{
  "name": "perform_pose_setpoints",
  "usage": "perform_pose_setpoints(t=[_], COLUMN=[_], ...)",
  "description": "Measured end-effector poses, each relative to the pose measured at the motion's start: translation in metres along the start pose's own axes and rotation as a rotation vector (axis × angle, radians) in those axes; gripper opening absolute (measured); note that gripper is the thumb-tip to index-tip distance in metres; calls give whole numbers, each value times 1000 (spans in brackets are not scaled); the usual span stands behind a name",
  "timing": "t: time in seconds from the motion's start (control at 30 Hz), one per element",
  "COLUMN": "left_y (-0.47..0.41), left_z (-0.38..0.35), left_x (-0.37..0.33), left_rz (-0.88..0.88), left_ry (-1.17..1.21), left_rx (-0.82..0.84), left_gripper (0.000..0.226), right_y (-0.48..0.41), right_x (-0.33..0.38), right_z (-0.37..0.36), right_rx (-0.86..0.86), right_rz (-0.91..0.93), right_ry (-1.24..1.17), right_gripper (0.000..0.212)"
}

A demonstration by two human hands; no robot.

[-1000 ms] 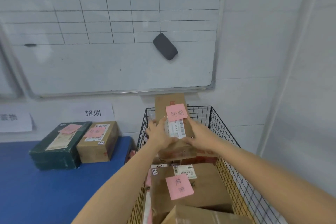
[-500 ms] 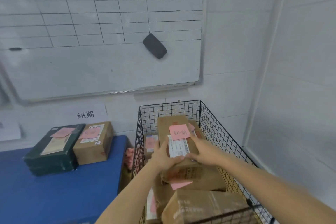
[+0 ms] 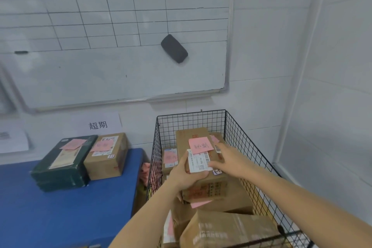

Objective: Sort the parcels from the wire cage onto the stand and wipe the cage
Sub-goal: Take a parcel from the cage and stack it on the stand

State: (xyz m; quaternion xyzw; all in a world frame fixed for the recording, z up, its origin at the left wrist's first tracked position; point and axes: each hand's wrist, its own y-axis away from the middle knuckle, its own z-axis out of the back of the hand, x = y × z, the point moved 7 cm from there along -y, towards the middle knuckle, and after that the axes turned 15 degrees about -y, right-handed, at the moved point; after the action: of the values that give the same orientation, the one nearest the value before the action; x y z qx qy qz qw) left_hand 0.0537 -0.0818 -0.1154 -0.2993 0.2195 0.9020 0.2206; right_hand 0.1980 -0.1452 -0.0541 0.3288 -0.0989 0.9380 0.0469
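Currently, my left hand [image 3: 184, 175] gripping the parcel [image 3: 193, 137] at its near edge, my right hand [image 3: 231, 160] clasping its side, above the cage [image 3: 191, 121].

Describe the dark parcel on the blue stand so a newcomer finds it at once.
Below the whiteboard stands the blue stand, left of the wire cage. Two parcels sit at its back. The dark green parcel is the left one; its neighbour, the brown carton, is cardboard.

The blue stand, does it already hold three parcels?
No, the blue stand shows only two: a dark green parcel and a brown cardboard parcel side by side.
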Motion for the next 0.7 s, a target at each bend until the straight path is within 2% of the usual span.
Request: perform_pose_setpoints(t=[0.17, 0.27, 0.4, 0.7], left_y=[6, 7, 13, 49], left_z=[12, 25, 50, 96], left_x=[-12, -23, -33, -49], left_rz=[-35, -74, -114, -239], left_ry=[24, 15, 16, 21], left_rx=[-66, -88, -162, -245], left_gripper=[101, 101, 109, 108], right_y=[-6, -6, -1, 21], right_x=[16, 27, 51, 115], right_z=[17, 26, 42, 74], right_rx=[-31, -44, -91, -212], right_rz=[29, 21, 45, 131], right_ry=[40, 56, 73, 108], right_gripper=[58, 67, 70, 71])
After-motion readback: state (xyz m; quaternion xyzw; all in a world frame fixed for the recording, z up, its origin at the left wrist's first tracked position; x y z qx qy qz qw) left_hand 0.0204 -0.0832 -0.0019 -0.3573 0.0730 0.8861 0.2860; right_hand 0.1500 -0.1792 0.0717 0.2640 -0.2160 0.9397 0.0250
